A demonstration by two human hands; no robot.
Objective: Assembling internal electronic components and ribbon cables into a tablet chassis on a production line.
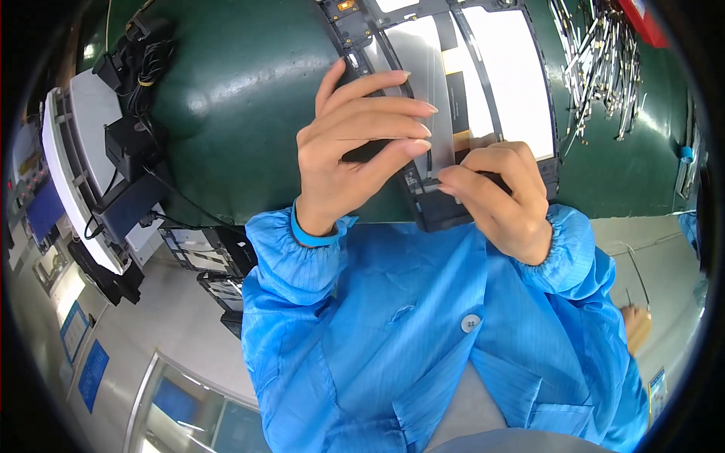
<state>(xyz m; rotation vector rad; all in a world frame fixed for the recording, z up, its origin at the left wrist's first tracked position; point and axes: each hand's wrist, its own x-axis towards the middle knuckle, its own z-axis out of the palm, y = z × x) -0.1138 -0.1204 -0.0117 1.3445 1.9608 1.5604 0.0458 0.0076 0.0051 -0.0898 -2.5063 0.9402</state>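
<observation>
A black device frame (550, 113) with white panels lies on the green table in front of me, tilted slightly. Along its left half runs a translucent grey strip of film (415, 57), with thin dark strips beside it. My left hand (355, 136) rests over the frame's left side, fingers stretched and apart, thumb and index tips near the film. At the frame's lower end my right hand (506, 196) is closed in a pinch by the film's bottom edge. Whatever sits between those fingertips is too small to name.
Many thin strips (596, 68) lie piled at the far right, near a red container (648, 23). On the left are black adapters with cables (140, 143) and a white-edged stand (64, 181). More black frames (204, 253) sit below the table edge. Another person's hand (637, 328) shows at right.
</observation>
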